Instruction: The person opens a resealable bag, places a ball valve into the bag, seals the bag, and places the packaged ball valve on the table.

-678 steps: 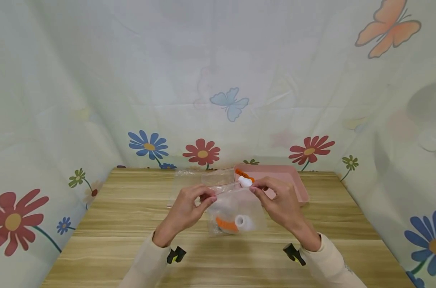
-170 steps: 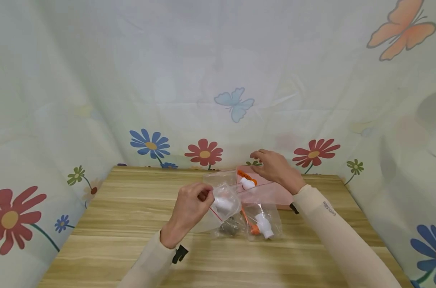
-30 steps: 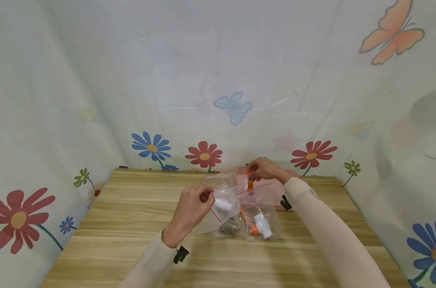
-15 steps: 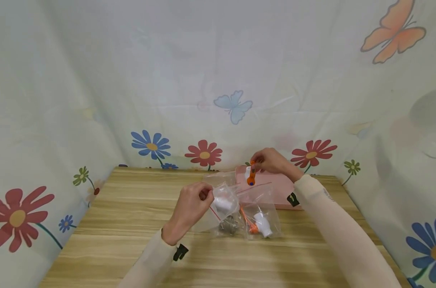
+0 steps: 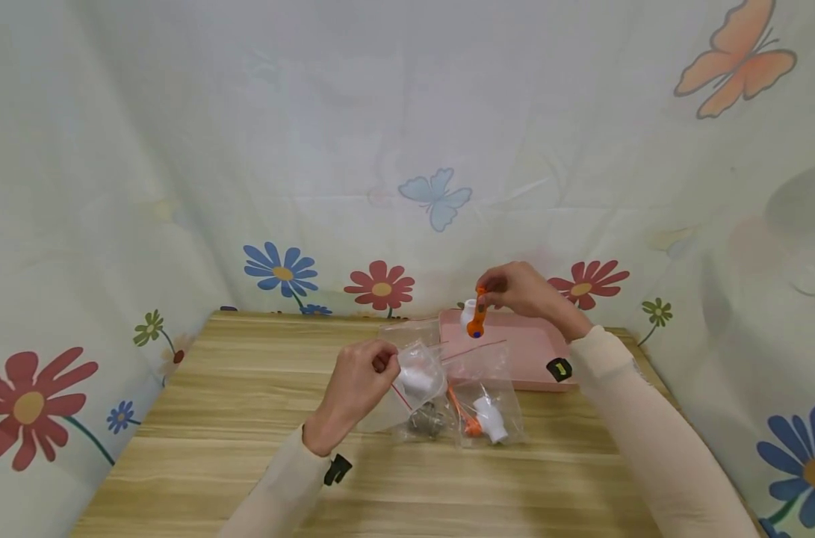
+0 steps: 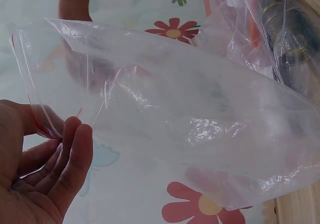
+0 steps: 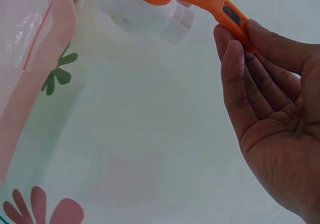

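Note:
A clear zip bag [image 6: 165, 104] with a red seal line is pinched at its mouth by my left hand [image 5: 361, 381]. In the left wrist view the fingers [image 6: 75, 159] bend in on the bag's edge. Over the pink tray, my right hand [image 5: 524, 290] pinches the end of the orange lever of a white ball valve [image 5: 469, 317], which hangs below the fingers. The right wrist view shows the orange lever [image 7: 212, 2] between thumb and fingertips; the valve's white body lies partly past the top edge of that view.
Another clear bag [image 5: 511, 388] holds a white valve with an orange lever [image 5: 491, 420]. A dark grey, ringed piece [image 5: 426, 422] lies in a bag beside it. The pink tray [image 5: 541, 340] stands behind them on the wooden table [image 5: 246, 418], near the flowered curtain.
My right hand has taken the ball valve by its orange lever and lifted it up out of the tray, moving slightly right. The left hand keeps its place on the bag.

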